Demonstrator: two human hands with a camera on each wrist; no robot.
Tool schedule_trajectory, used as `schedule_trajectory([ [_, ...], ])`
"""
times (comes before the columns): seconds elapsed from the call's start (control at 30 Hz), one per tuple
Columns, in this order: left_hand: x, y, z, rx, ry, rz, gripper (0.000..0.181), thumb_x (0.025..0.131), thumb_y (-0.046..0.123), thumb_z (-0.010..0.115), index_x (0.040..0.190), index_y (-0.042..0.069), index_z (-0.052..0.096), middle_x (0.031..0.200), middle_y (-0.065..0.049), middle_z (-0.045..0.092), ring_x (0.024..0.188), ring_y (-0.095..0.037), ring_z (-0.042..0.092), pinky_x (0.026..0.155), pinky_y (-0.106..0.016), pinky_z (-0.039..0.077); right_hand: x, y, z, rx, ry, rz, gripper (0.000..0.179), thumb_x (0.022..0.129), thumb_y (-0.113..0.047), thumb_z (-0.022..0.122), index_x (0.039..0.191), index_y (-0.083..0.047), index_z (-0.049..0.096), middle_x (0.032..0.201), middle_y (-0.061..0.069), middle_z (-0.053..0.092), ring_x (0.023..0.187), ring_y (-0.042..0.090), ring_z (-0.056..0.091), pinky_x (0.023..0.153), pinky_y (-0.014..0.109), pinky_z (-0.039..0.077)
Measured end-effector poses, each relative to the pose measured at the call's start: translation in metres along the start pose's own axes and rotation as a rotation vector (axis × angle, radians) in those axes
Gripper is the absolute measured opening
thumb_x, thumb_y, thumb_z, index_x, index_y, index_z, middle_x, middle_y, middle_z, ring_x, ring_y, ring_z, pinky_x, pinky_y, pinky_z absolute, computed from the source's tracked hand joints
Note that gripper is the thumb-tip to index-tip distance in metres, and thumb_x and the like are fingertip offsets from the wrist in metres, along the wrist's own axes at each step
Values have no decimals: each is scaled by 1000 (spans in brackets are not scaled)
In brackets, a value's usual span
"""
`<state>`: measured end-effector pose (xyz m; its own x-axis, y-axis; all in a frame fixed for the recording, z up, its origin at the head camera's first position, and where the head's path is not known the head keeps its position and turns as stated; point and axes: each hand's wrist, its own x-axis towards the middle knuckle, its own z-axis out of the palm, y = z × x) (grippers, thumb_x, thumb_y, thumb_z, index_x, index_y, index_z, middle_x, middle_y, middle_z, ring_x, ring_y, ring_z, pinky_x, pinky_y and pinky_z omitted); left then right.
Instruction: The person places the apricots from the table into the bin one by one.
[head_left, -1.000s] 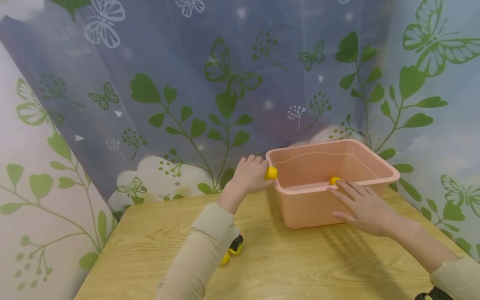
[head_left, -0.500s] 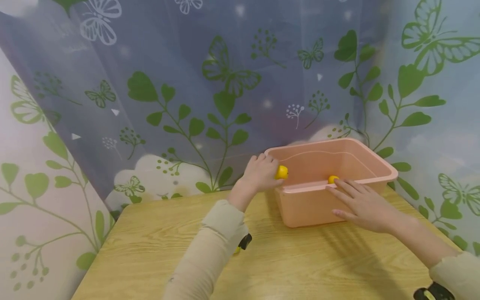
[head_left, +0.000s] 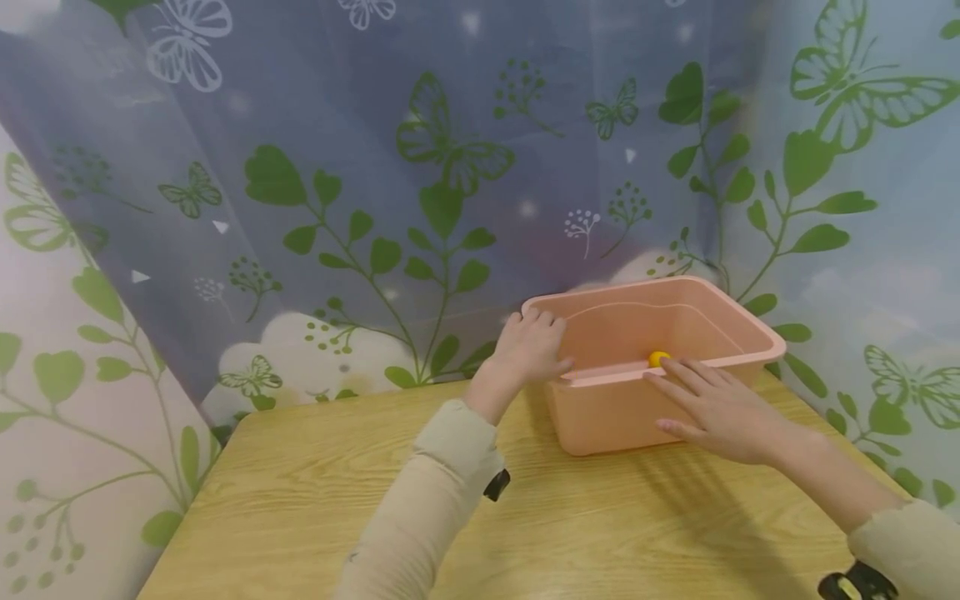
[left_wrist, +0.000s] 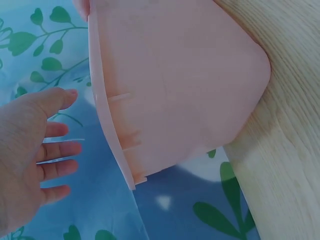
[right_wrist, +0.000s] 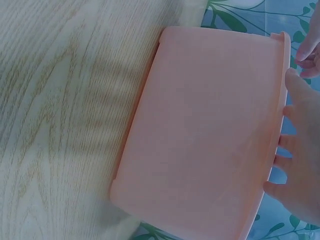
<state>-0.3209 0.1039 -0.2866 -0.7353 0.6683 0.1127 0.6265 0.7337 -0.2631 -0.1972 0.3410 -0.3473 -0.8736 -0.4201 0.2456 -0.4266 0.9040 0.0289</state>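
Observation:
A pink plastic tub (head_left: 622,412) stands on the wooden table, with a small round yellow object (head_left: 658,359) visible inside over the near rim. At the tub's left end, my left hand (head_left: 528,343) hovers over the rim; in the left wrist view the same hand (left_wrist: 30,155) has spread, loosely bent fingers and holds nothing. My right hand (head_left: 723,412) lies at the near rim, its fingertips reaching over the edge. From the right wrist view, the right hand's fingers (right_wrist: 282,162) touch the rim along the tub's side (right_wrist: 200,125). Most of the tub's floor is hidden.
The wood-grain table (head_left: 315,500) extends left and in front of the tub. A patterned curtain (head_left: 360,125) with leaves and butterflies hangs close behind, and another printed panel (head_left: 900,275) rises at the right. Black devices sit at both wrists, the right wrist device (head_left: 858,583) near the lower edge.
My left hand moved right to the tub's left end with a small yellow object, then let go; that object is now out of sight. The right hand stayed at the near rim.

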Motion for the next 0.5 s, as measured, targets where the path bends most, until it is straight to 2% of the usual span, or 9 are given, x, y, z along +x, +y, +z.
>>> schedule_trajectory([
  [0.1, -6, -6, 0, -9, -1, -15, 55, 91, 51, 47, 131, 14, 47, 128, -1, 49, 120, -20, 41, 95, -38, 34, 1, -1, 1, -15, 23, -14, 62, 93, -44, 50, 139, -3, 40, 142, 26, 30, 128, 46, 27, 99, 58, 24],
  [0.27, -20, -22, 5, -33, 38, -29, 51, 92, 49, 45, 128, 14, 50, 125, -2, 51, 113, -21, 44, 94, -38, 35, 1, -2, 2, -10, 15, 0, 62, 93, -43, 51, 139, -3, 40, 143, 26, 29, 129, 46, 26, 100, 58, 23],
  [0.5, -48, -52, 22, -147, 126, -57, 37, 94, 41, 47, 115, 13, 58, 109, -2, 57, 98, -21, 49, 85, -37, 38, 1, -2, 1, 1, 10, -1, 64, 93, -43, 51, 139, -2, 38, 143, 27, 28, 129, 46, 26, 100, 58, 22],
])
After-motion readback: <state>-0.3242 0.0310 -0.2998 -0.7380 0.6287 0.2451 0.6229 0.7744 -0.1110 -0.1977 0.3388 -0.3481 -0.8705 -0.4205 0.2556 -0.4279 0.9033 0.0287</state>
